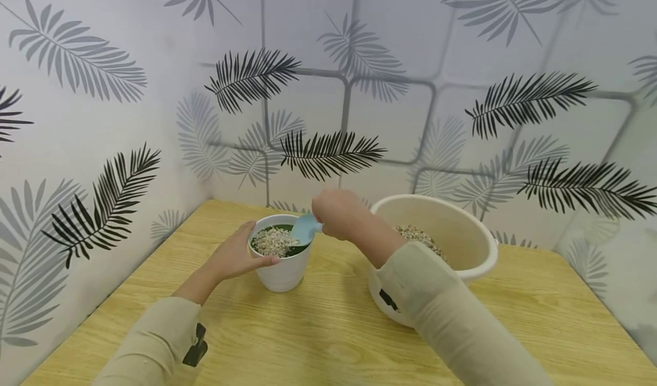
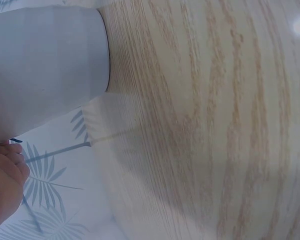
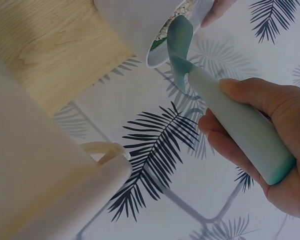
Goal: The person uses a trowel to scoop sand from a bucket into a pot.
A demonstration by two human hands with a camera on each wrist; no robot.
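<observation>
A white flower pot [image 1: 280, 275] stands upright on the table, with pale gravel [image 1: 272, 242] over a dark green layer inside it. My left hand [image 1: 237, 256] holds the pot at its upper left side, thumb along the front below the rim. In the left wrist view its fingers [image 2: 11, 157] lie close against the pot wall. My right hand [image 1: 336, 215] grips the handle of a small light blue-green scoop [image 3: 235, 125]. The scoop's blade tilts down over the pot's right rim, its tip at the gravel.
A large cream bucket [image 1: 469, 220] with more gravel [image 1: 418, 239] inside stands to the right, partly behind my right forearm. All this is on a wood-grain table [image 1: 328, 340] set against leaf-patterned walls [image 1: 400, 44].
</observation>
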